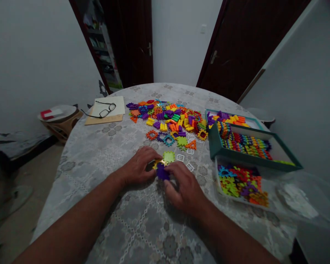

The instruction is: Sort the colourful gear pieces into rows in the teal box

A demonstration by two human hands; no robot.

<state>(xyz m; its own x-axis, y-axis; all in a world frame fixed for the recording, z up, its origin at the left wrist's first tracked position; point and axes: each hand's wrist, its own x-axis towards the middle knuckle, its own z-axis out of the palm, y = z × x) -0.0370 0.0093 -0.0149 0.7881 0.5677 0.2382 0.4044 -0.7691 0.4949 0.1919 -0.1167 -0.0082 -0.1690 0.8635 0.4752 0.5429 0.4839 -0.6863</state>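
My left hand [140, 165] grips a yellow toothed plastic building piece [155, 164] between thumb and fingers, just over the table. A dark purple toothed building piece [162, 171] is pinched in my right hand [183, 185], its edge against the yellow one. Right behind them sits a lime-green square toothed piece [169, 157]; whether it is joined to the yellow piece I cannot tell. Small white window-shaped pieces [180, 158] lie just beyond my right hand. My fingers partly cover the pieces they hold.
A heap of colourful building pieces [176, 117] spreads across the table's far middle. At the right stand a green box [216, 146] with stacked pieces, a shallow tray [257, 123] and a clear plastic tub [218, 183] of pieces. Eyeglasses [104, 113] rest on paper [119, 104] at left.
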